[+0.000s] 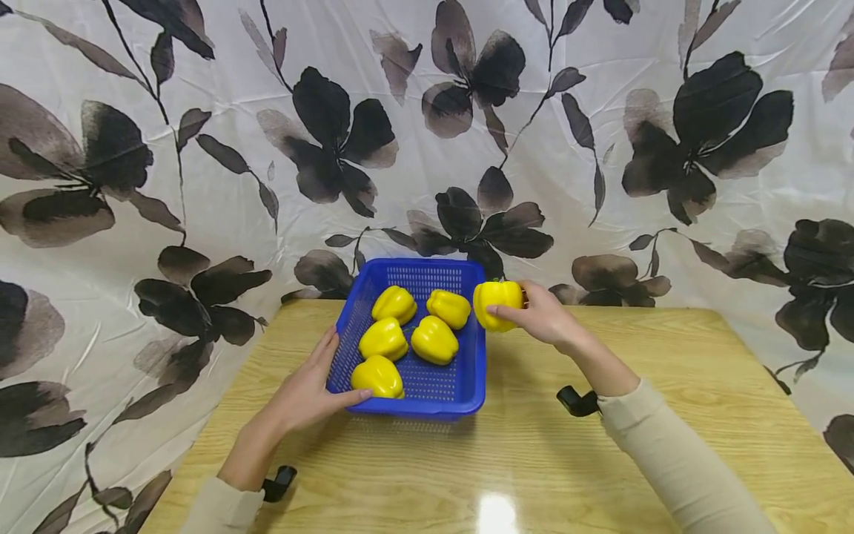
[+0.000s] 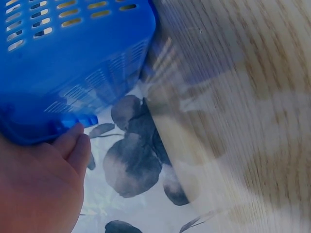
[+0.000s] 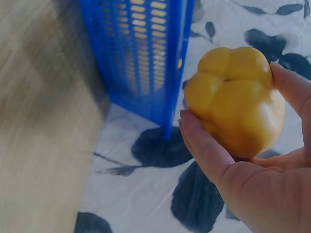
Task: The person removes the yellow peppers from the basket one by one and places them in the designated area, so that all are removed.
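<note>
A blue plastic basket point(image 1: 427, 407) with slotted walls holds several yellow bell peppers point(image 1: 435, 340) spread over its floor. My left hand point(image 1: 310, 393) grips the near left corner, thumb over the front rim and fingers along the left side. In the left wrist view, fingertips point(image 2: 77, 141) of that hand lie at the basket's rim point(image 2: 29, 141). Just outside the right rim, my right hand point(image 1: 543, 315) holds one more yellow bell pepper point(image 1: 497, 300) above the table. From the right wrist, the lobed bottom of this pepper point(image 3: 238, 107) shows between thumb and fingers.
The light wood table point(image 1: 600, 460) reaches back to a white cloth point(image 1: 574, 222) with dark flowers hanging behind it. Black devices, one on the left wrist point(image 1: 279, 483) and one on the right wrist point(image 1: 577, 401), stick out beneath the sleeves.
</note>
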{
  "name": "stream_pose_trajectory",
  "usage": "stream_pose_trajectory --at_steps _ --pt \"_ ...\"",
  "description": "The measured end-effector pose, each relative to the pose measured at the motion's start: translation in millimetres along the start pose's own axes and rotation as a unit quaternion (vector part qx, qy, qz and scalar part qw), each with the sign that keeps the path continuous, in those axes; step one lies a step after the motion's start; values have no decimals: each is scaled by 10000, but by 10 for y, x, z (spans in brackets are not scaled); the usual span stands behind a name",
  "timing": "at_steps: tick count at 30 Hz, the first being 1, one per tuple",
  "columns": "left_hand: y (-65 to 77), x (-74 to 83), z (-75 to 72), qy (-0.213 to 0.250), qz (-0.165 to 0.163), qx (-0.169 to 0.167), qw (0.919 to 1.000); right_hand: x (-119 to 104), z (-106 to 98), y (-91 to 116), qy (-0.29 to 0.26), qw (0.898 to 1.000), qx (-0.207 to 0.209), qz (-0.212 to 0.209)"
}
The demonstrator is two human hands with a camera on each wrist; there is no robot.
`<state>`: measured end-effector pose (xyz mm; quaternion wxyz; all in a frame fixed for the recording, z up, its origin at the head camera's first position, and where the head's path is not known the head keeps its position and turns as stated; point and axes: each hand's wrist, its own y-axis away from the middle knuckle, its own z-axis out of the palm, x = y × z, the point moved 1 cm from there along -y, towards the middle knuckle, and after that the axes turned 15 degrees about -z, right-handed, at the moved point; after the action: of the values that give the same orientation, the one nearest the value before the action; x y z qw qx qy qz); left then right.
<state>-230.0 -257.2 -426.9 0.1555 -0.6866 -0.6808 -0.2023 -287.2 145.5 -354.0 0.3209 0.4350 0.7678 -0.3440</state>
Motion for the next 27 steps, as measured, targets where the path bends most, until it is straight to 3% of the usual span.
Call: stream_pose_trajectory --at_steps 27 --pt "-4 -9 8 -46 14 61 10000 676 -22 -172 -549 9964 165 631"
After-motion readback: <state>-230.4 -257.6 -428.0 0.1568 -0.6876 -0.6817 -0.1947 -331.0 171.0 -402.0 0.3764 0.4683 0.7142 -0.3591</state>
